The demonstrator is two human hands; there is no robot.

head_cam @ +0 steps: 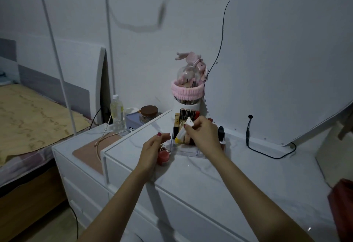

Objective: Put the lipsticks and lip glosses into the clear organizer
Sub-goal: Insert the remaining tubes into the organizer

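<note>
A clear organizer [188,152] stands on the white dresser top, with several dark and gold lipsticks [186,115] upright in its back row. My right hand [203,132] is over the organizer, shut on a white tube with a yellow cap [181,134] that points down into a front slot. A dark lipstick [221,132] stands at the organizer's right side. My left hand [152,148] hovers just left of the organizer, fingers apart, above a small round red pot [163,157] on the dresser.
Behind the organizer is a white brush holder with a clear dome and pink headband [186,91]. A mirror [286,60] leans at the right with a black cable [267,153] below. A bottle [116,113], a brown-lidded jar [149,113] and a bed [28,123] lie left.
</note>
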